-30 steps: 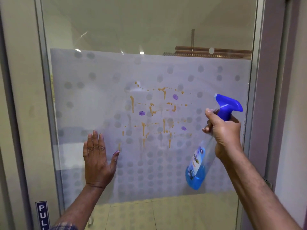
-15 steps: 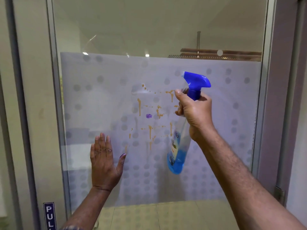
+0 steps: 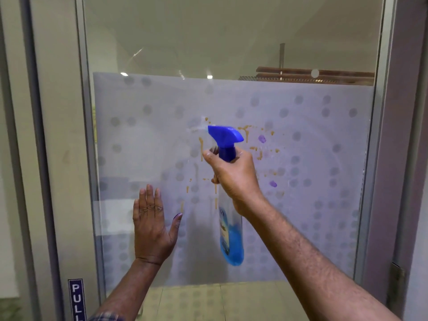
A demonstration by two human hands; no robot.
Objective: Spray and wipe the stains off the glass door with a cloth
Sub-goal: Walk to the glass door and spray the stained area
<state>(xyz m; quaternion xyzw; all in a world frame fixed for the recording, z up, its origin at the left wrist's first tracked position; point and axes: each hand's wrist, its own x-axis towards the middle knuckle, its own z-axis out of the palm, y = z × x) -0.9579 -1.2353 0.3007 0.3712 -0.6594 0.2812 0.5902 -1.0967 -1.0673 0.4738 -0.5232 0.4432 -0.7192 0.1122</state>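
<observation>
**Spraying in progress, cloth not in view**

- Far left: PULL sign [image 3: 77,297] low on the door frame.
- Left hand [image 3: 151,225] lies flat against the glass door [image 3: 143,147], fingers straight and together, thumb out. It holds nothing and sits low and left of the mess.
- Orange stains [image 3: 201,147] run in drips over the frosted dotted film at mid-door. They continue right behind the bottle, with purple spots [image 3: 262,139] on the right side of the patch.
- Spray bottle [image 3: 231,239] is upright in front of the stains. Its blue head points left and up at the glass, with a faint haze at the nozzle tip. Blue liquid sits only in the bottom part.
- Right hand [image 3: 234,177] is wrapped round the bottle neck just under the head. The trigger finger is mostly hidden.

Risks as I read it:
- The nozzle is aimed at the top-left edge of the patch, so the right-side orange and purple marks may stay dry. Sweep right.
- No cloth is visible. If the wipe lags, wet stain could run down the film and streak wider.
- The left hand sits under the drip line and may catch runoff.
- Leaning on the palm could swing the door.
</observation>
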